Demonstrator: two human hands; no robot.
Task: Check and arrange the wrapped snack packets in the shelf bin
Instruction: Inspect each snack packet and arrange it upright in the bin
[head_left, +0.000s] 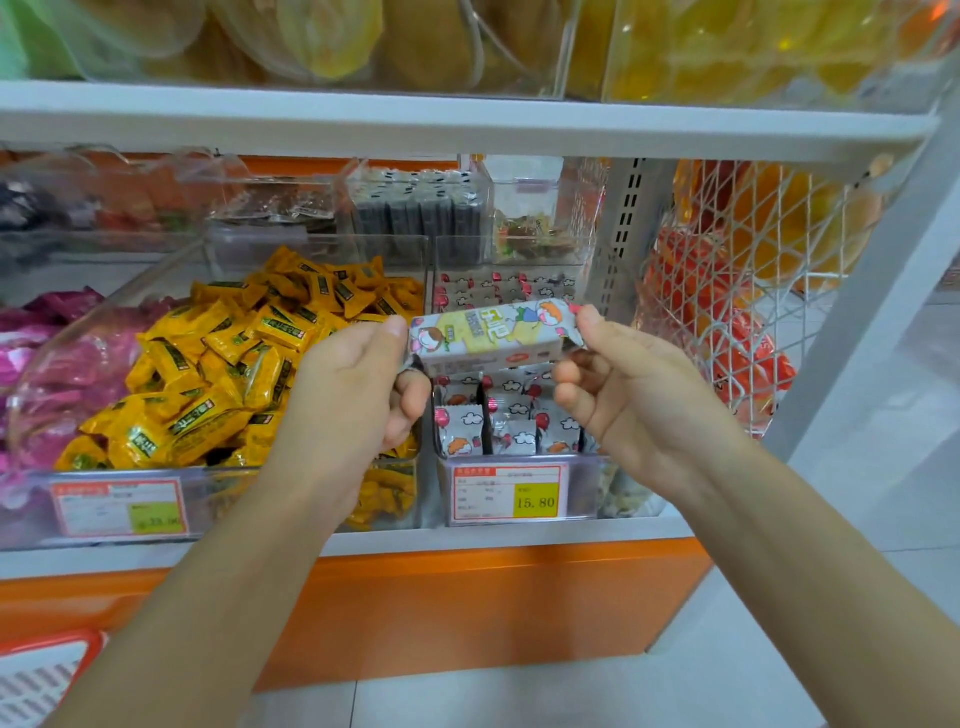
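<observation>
The left hand (358, 384) pinches the left end of one packet (488, 335) between thumb and forefinger. The right hand (631, 395) pinches its crimped right end the same way, with the other fingers curled below. The packet is held level at the centre of the frame, just above the bin (587, 483). It is a long, pale wrapper printed with cartoon children, clouds, red balloons and a yellow panel of lettering.

In the clear bin below, matching small packets (498, 423) stand upright in rows. A red-bordered price tag (509, 492) on its front reads 15.80. Left of centre, a larger bin holds a heap of yellow packets (228, 364), with pink packets (47, 358) at the left edge. A white wire basket (743, 280) of orange goods hangs at the right.
</observation>
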